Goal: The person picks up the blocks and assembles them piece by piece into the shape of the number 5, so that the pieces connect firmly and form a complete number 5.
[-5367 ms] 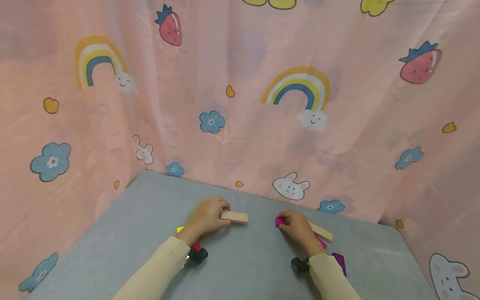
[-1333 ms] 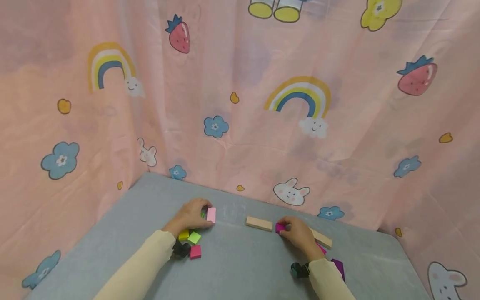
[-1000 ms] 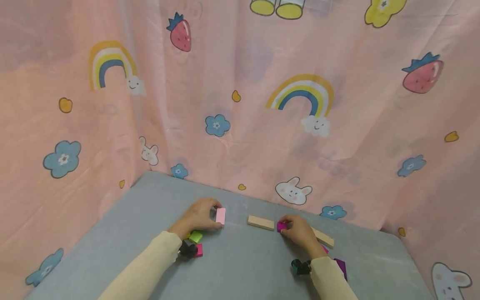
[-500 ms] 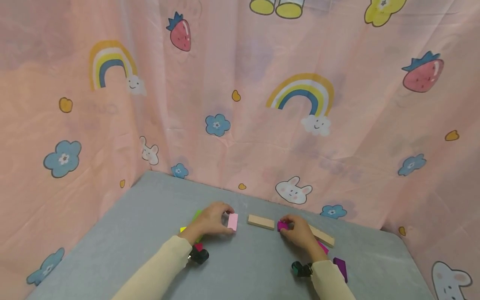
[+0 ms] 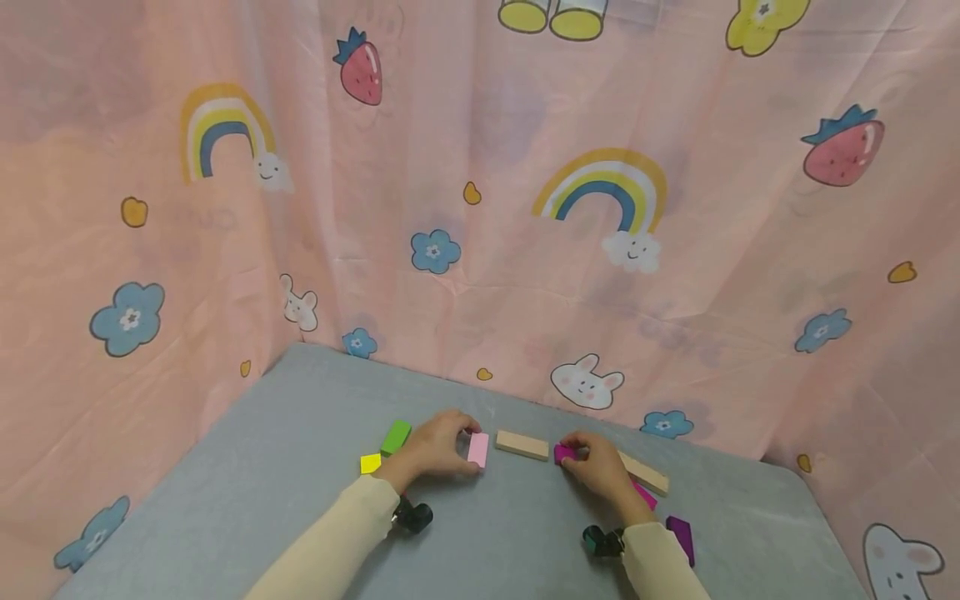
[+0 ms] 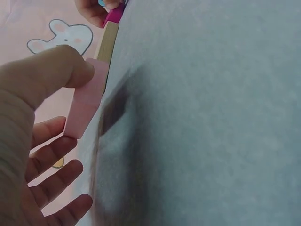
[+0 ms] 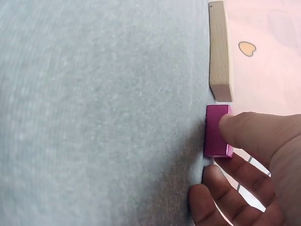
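My left hand (image 5: 435, 446) pinches a pale pink block (image 5: 478, 451) between thumb and fingers. In the left wrist view the pink block (image 6: 87, 101) appears tilted and raised, with a shadow beside it on the table. Just right of it lies a plain wooden block (image 5: 522, 445), long and flat. My right hand (image 5: 600, 467) pinches a small magenta block (image 5: 563, 453) resting on the table near the wooden block's right end. The right wrist view shows a narrow gap between the magenta block (image 7: 217, 132) and the wooden block (image 7: 220, 52).
Behind the right hand lies a second wooden block (image 5: 647, 473), with a bright pink block (image 5: 645, 495) partly hidden by the wrist and a dark purple block (image 5: 681, 539) nearer. Green (image 5: 395, 437) and yellow (image 5: 371, 463) blocks sit left on the grey table (image 5: 315, 417). A patterned curtain (image 5: 480, 317) hangs behind.
The left hand earlier held the wooden block, which now lies on the table. It has since carried the pink block rightward, close to that wooden block. The right hand stays on the magenta block.
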Tool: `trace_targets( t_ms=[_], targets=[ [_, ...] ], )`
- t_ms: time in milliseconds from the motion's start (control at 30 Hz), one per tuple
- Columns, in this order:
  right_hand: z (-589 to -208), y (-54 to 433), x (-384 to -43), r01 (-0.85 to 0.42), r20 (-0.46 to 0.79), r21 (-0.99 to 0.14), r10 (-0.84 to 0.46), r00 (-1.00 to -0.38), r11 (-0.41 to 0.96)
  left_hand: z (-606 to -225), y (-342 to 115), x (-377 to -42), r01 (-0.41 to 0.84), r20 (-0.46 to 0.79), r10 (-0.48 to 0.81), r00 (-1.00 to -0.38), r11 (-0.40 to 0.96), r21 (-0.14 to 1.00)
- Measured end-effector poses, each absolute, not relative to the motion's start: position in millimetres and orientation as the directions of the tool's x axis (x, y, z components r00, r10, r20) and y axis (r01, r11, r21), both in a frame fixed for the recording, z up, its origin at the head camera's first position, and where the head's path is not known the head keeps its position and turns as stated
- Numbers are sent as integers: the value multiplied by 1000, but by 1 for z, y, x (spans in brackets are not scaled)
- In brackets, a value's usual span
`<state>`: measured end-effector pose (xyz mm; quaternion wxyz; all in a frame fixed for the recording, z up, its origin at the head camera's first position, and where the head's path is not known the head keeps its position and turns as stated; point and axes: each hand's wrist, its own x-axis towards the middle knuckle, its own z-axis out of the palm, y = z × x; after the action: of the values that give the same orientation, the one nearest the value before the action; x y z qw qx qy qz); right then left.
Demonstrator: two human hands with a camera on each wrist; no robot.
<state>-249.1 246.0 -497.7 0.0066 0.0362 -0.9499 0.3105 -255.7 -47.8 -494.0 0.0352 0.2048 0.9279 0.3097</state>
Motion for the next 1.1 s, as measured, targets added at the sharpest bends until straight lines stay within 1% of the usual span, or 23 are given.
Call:
trace_targets(
  t_ms=[267, 633, 867, 1100],
  targets=[
    [-499, 246, -248, -47, 24, -583, -41, -999, 811, -496, -43, -259, 357, 54, 404, -913, 728, 586],
    [-500, 245, -247, -48, 40, -594, -31, -999, 803, -499, -43, -260, 365, 54, 411, -910, 733, 575],
    [-499, 244, -248, -42, 44, -596, -20, -999, 802, -500, -45, -261, 387, 80, 418, -905, 729, 565],
    [-499, 246, -246, -40, 30, -607, -28, -999, 794, -494, -51, -257, 369, 76, 418, -905, 685, 629]
  ],
)
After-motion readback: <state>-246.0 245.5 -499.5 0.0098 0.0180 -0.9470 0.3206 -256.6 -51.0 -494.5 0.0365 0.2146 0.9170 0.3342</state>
